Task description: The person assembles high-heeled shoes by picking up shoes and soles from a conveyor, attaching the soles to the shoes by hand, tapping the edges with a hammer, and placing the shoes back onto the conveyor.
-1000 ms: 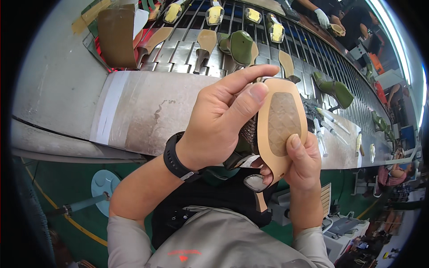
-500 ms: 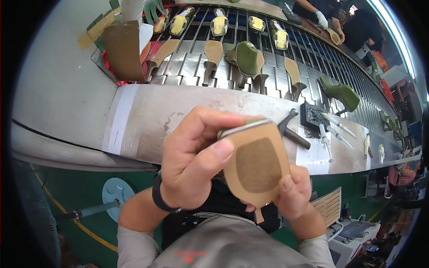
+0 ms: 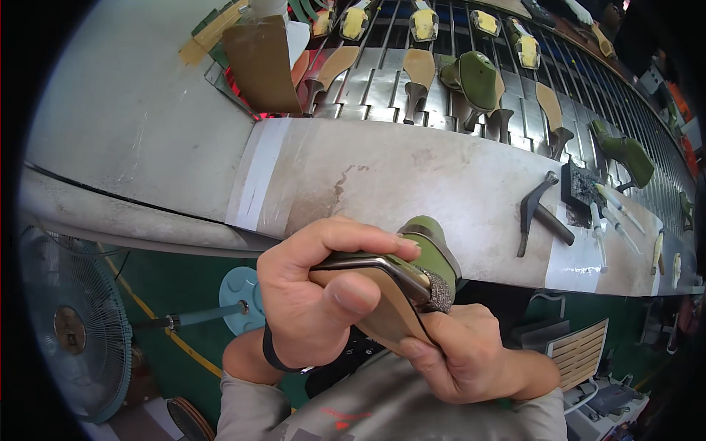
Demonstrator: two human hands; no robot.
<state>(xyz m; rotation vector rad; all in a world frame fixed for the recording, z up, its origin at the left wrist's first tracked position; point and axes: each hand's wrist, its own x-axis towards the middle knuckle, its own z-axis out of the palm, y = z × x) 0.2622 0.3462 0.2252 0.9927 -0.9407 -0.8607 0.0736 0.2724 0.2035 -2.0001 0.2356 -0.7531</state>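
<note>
From my distant seat I start at the fingertips: the left hand (image 3: 316, 294) is closed around one end of a shoe (image 3: 390, 266), its fingers hooked over the dark rim and its thumb laid on the tan sole (image 3: 393, 316). I take that as a pinch across the edge, which would keep the piece from twisting. The right hand (image 3: 474, 353) grips the near side, thumb against the sole, its other fingers partly hidden beside the sparkly strap (image 3: 440, 292); it probably bears the weight, leaving the tilt to the left. A green form (image 3: 430, 239) fills the shoe and likely keeps it firm under such a squeeze. The shoe is tipped sole toward the chest, before the bench's near edge, perhaps so that the rim can be seen; the heel I cannot make out. Beyond, on the bench (image 3: 412, 169), a hammer (image 3: 555, 224) lies to the right, near a dark block (image 3: 579, 184) and some syringes (image 3: 621, 228), presumably set there to be within easy reach of the right hand. Farther out, the slatted conveyor (image 3: 368, 92) carries tan soles with heels (image 3: 419, 70) and another green form (image 3: 478, 81), apparently spaced apart so that each can be lifted singly.
</note>
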